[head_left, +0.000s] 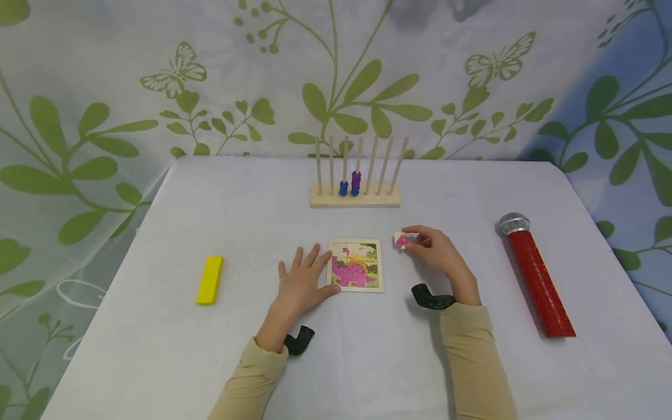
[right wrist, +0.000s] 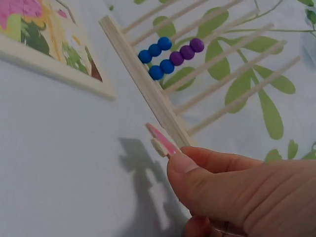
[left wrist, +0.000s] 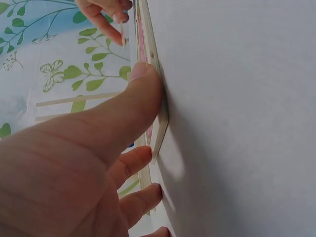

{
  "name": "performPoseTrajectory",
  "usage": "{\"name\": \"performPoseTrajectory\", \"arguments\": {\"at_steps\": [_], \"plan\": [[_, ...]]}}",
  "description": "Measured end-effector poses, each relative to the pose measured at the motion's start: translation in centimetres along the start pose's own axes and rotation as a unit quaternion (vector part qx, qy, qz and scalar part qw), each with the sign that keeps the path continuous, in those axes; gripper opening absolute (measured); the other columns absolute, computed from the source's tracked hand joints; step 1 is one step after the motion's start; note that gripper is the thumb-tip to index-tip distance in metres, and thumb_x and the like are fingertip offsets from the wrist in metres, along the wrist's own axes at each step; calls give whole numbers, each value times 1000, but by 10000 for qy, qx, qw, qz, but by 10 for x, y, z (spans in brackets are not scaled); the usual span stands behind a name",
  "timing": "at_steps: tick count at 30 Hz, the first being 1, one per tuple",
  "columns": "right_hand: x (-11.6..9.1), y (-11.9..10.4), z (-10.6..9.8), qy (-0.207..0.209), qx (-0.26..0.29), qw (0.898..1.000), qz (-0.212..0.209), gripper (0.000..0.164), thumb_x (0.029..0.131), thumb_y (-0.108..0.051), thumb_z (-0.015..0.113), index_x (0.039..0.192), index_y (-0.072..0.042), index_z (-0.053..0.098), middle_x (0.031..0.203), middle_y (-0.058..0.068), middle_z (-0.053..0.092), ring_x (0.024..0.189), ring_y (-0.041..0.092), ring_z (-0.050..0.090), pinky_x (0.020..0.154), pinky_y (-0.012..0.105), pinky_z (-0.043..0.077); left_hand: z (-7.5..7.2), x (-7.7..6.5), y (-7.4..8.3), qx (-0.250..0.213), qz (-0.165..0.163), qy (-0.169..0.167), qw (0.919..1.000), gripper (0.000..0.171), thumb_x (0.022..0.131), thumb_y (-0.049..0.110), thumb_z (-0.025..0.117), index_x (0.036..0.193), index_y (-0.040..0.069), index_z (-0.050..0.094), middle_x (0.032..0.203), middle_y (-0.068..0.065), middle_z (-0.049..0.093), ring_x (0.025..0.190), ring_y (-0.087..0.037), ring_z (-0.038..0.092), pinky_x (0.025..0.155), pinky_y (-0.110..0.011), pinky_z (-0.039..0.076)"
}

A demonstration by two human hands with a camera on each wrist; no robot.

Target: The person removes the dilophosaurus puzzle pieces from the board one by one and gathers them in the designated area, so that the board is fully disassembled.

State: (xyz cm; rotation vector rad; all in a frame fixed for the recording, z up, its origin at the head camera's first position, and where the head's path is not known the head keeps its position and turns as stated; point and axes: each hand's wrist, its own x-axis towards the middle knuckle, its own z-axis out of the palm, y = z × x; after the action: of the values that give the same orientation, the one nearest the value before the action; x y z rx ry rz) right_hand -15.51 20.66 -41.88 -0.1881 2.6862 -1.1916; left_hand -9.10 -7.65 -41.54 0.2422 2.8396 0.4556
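Left hand rests spread against the puzzle tray; right hand pinches a pink-and-white piece that could drop if its pinch slackens

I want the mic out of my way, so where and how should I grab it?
Likely best by the middle of the red handle, from above, with the right hand once it lets go of the piece. The mic lies on the table, its silver head pointing away from you; the long, straight handle suits a grip across it.
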Motion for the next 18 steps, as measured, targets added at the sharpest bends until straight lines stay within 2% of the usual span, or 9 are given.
{"name": "performPoseTrajectory", "arguments": {"at_steps": [5, 10, 15, 18], "plan": [[-1, 5, -3, -5, -214, 9997, 89, 35, 86, -10, 61, 120, -6, 57, 83, 10, 50, 73, 23, 43, 61, 31, 36, 1, 0, -1, -29, -4, 21, 10000, 77, 77, 50, 65, 141, 22, 33, 149, -5, 20, 135, -35, 9, 98, -65, 7], [-1, 1, -2, 41, -411, 9991, 19, 40, 85, -9, 61, 124, -2, 53, 88, 13, 53, 73, 23, 46, 61, 30, 38, 1, 0, -1, -39, -3, 11, 10000, 77, 77, 50, 65, 141, 22, 34, 149, -5, 20, 135, -35, 9, 98, -65, 7], [0, -18, 12, 189, -358, 9987, -322, 39, 86, -12, 62, 122, 0, 53, 96, 17, 55, 74, 25, 51, 61, 32, 42, 0, 0, 0, -30, 19, 4, 10000, 77, 77, 50, 64, 141, 22, 33, 149, -5, 19, 135, -35, 8, 98, -65, 7], [1, -32, 27, 44, -317, 9978, -587, 36, 86, -16, 62, 119, -3, 56, 98, 15, 54, 77, 25, 52, 63, 34, 43, 0, 0, 0, 16, 43, 11, 10000, 77, 77, 51, 64, 142, 21, 32, 149, -5, 19, 135, -35, 9, 98, -65, 8]]}}
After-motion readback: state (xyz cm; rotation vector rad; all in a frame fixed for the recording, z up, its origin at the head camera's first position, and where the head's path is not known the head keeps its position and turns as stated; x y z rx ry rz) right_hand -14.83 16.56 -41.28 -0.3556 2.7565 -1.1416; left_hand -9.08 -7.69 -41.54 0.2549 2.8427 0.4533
